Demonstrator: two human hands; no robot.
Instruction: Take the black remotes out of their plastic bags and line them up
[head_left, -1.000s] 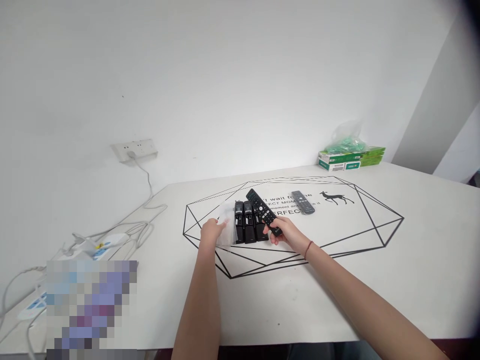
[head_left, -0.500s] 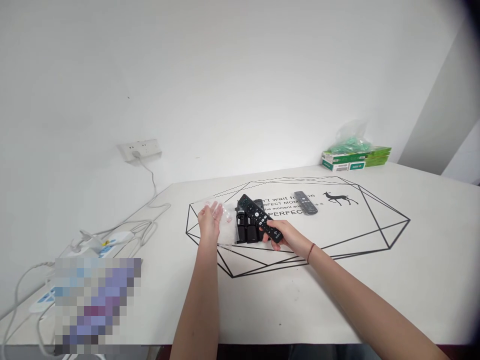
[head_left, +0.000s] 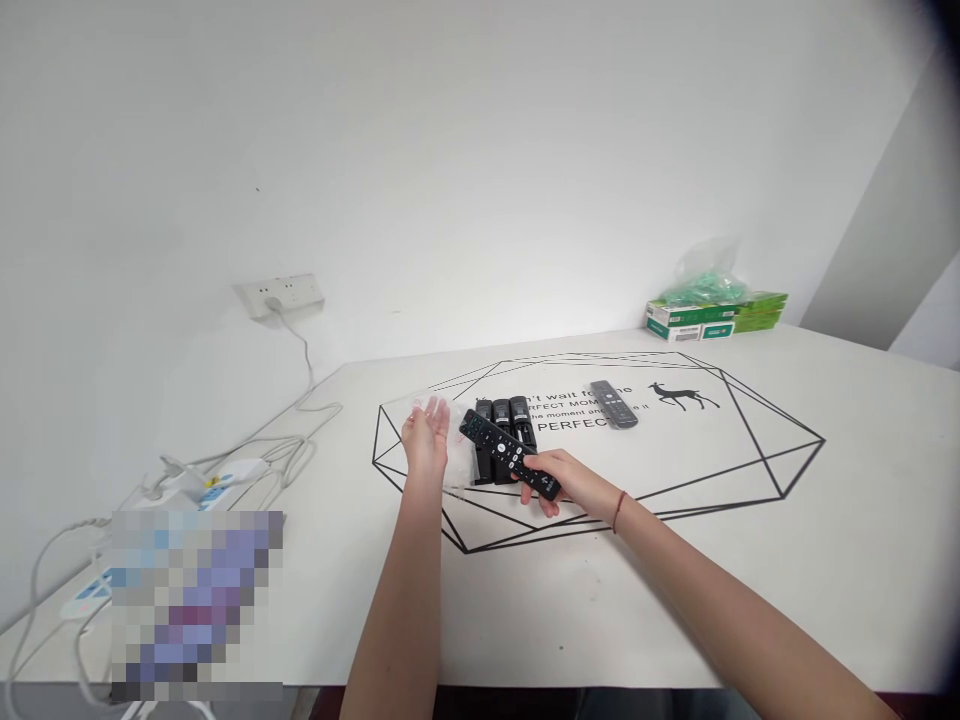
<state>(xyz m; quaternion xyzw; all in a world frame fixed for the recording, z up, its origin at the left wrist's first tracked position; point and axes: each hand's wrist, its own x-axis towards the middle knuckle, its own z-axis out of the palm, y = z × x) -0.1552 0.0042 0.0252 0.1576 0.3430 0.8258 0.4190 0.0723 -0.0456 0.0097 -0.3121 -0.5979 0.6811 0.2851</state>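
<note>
My right hand (head_left: 564,480) grips a black remote control (head_left: 504,452) by its near end, the far end pointing left towards my left hand. My left hand (head_left: 424,440) is raised slightly off the table and holds a clear plastic bag (head_left: 442,432) against its palm. Three black remotes (head_left: 505,440) lie side by side on the white table (head_left: 600,590) just behind the held remote. A grey remote (head_left: 613,403) lies alone further right, beside the printed deer.
Green and white boxes with a green plastic bag (head_left: 712,305) stand at the back right edge. White power strips and cables (head_left: 195,480) trail off the left side below a wall socket (head_left: 279,294). A blurred patch covers the lower left.
My left hand lifted off the table with the clear bag and turned palm up. My right hand swung the held remote leftward and lower, towards the bag.
</note>
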